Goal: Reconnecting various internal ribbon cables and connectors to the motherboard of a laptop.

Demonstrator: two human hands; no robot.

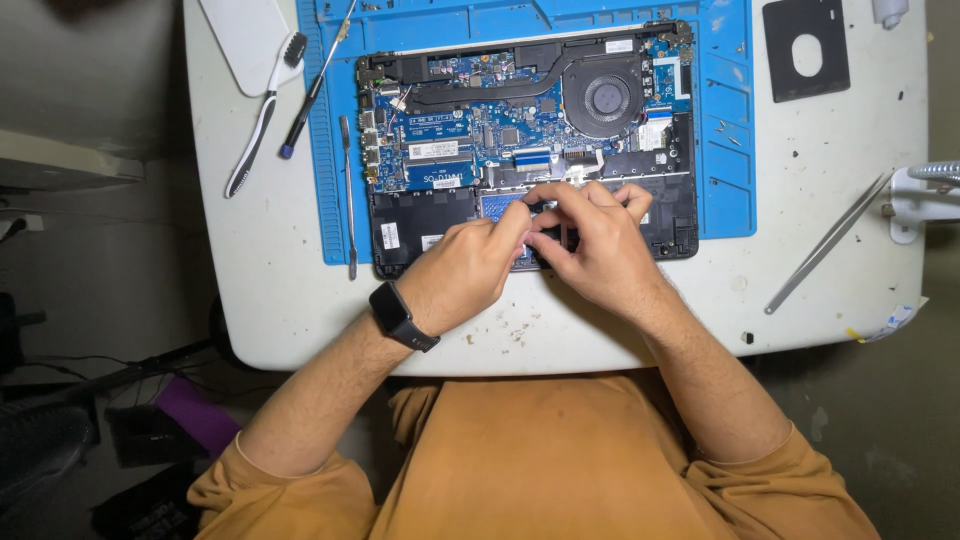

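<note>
An opened laptop lies bottom-up on a blue work mat, its blue circuit board and round black fan exposed. My left hand, with a black watch on the wrist, and my right hand meet over the front middle of the laptop. The fingertips of both pinch together at a small part near a flat ribbon cable. What they pinch is hidden by the fingers.
A white table carries the mat. A toothbrush, a screwdriver and a thin metal pry tool lie left of the laptop. Long tweezers lie at the right, a black plate with a hole at back right.
</note>
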